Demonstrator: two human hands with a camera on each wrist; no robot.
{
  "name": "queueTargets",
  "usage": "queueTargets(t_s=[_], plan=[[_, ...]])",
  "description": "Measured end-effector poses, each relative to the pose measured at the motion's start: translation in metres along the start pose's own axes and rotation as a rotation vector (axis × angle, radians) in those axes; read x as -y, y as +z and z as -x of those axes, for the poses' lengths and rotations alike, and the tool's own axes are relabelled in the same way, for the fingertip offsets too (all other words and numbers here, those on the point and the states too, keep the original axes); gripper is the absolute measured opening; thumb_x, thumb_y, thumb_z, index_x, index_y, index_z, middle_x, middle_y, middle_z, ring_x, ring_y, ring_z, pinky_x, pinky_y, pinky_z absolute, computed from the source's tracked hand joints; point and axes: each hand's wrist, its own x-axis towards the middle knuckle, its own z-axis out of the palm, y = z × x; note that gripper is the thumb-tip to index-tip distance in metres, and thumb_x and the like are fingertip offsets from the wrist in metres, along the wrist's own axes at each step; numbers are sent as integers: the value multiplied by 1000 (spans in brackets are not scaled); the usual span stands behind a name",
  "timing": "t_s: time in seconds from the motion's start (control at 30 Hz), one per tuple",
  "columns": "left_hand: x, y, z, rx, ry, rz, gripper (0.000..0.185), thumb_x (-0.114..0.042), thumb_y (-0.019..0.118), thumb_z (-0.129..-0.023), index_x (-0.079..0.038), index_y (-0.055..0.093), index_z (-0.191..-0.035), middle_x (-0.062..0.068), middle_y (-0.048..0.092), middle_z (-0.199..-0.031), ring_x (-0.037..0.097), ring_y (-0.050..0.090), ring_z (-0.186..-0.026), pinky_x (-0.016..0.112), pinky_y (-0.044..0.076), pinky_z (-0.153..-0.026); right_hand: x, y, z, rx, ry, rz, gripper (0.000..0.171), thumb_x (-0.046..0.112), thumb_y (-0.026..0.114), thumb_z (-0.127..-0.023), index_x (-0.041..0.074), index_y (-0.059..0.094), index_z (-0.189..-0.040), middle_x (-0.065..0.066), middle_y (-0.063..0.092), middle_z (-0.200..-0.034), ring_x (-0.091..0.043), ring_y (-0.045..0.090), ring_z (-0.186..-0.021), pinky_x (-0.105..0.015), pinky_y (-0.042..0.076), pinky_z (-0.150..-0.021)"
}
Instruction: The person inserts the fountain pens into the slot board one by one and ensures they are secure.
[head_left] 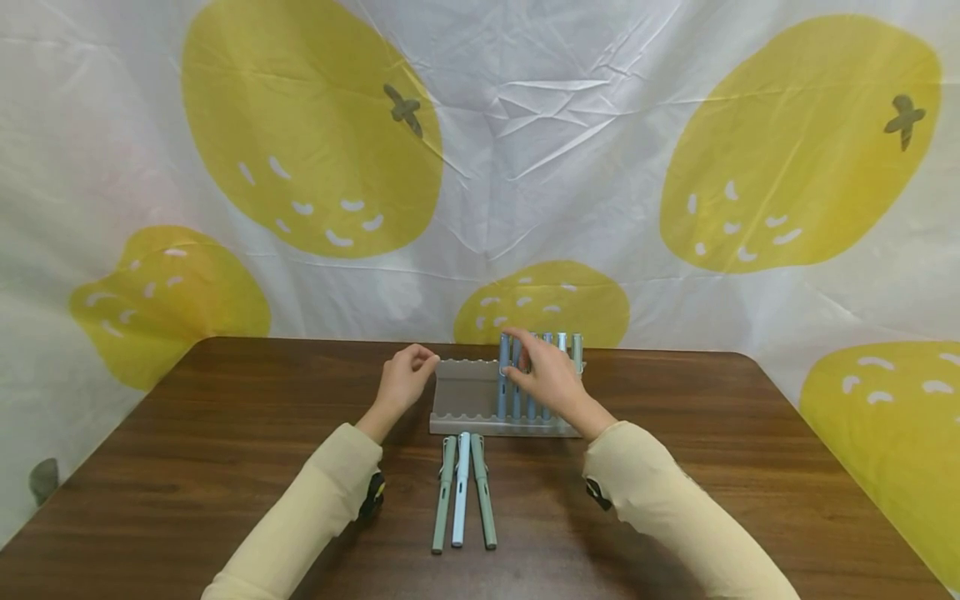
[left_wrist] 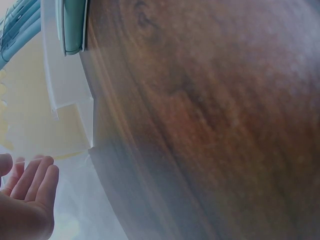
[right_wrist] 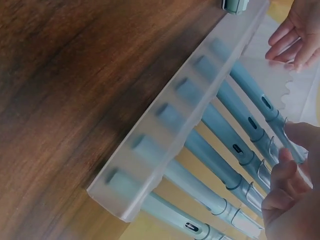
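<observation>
A translucent pen rack [head_left: 461,427] with scalloped edges stands near the table's far edge. Several blue and pale green pens fill its right part, caps upward and leaning. My right hand [head_left: 553,379] has thumb and forefinger at the cap of the leftmost racked blue pen [head_left: 502,400], pinching it; the right wrist view shows the thumb [right_wrist: 302,135] against this cap. At the rack's upper left corner, my left hand [head_left: 405,379] pinches the edge between thumb and fingertips. Its fingers [left_wrist: 42,182] appear beside the rack's end in the left wrist view.
In front of the rack lie a green pen [head_left: 443,500], a light blue pen [head_left: 461,492] and another green pen [head_left: 484,496], roughly side by side. Behind the brown wooden table [head_left: 225,433] hangs a white cloth [head_left: 480,208] with yellow fruit prints.
</observation>
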Motion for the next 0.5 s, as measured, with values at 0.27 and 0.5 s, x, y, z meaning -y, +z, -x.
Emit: queueTargets(t_s=[0.27, 0.5], plan=[[0, 0, 1, -2, 2, 10, 19, -18, 56, -87, 0, 61, -90, 15, 64, -92, 27, 59, -91, 39, 44, -78, 3, -2, -3, 73, 48, -1, 55, 23, 64, -81, 18, 40, -130, 6, 48, -60, -10, 42, -44, -25, 32, -36], [0, 0, 1, -5, -1, 8, 19, -18, 57, -87, 0, 62, -89, 14, 65, -91, 27, 59, -90, 39, 45, -78, 6, -2, -5, 101, 91, 38, 55, 23, 64, -82, 19, 39, -131, 7, 49, -59, -10, 44, -43, -24, 31, -35]])
